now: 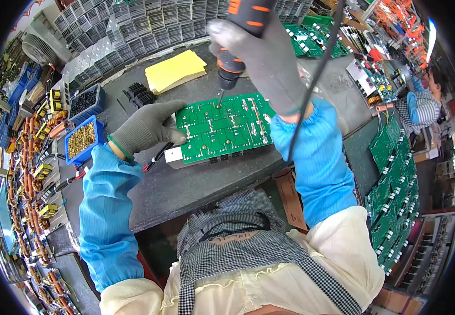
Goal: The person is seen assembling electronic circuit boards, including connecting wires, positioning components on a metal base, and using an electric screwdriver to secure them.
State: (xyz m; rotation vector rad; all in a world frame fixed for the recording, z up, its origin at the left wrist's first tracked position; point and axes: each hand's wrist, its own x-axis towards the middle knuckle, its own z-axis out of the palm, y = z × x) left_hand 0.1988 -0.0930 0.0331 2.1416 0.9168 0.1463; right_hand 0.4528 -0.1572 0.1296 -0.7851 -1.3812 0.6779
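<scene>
A green circuit board (218,126) lies flat on the dark bench with its solder side up, over a pale metal part that shows along its near edge. My left hand (146,126), in a grey glove, grips the board's left edge between thumb and fingers. Above the board, my grey-gloved right hand (269,60) is closed round a black and orange power screwdriver (230,68). The screwdriver points down, and its bit (220,98) meets the board near a screw at the far edge. A black cable (319,73) hangs in front of my right wrist.
Left of the board stand a blue bin of brass screws (82,139) and a blue bin of black parts (87,101). Yellow sheets (175,71) lie behind. Metal parts (149,29) are stacked at the back. More green boards (395,194) are at right, near another person (421,107).
</scene>
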